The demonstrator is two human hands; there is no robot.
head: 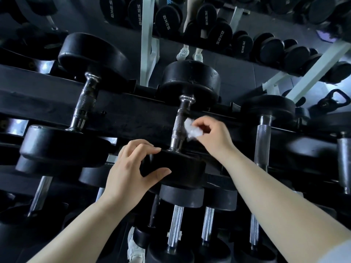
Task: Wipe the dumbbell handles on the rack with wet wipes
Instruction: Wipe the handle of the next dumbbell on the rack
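Note:
A black dumbbell lies on the top tier of the rack [133,114] in the middle of the head view, its knurled steel handle [179,124] running away from me. My right hand [210,137] pinches a crumpled white wet wipe [191,129] against the right side of that handle. My left hand [133,168] grips the near black head [182,168] of the same dumbbell, fingers over its top edge and thumb on its face.
Further dumbbells lie on the same tier to the left [85,103] and right [263,133]. Lower tiers hold several more with steel handles [175,226]. A mirror behind shows another rack of dumbbells, a kettlebell [334,101] and a person's feet [190,54].

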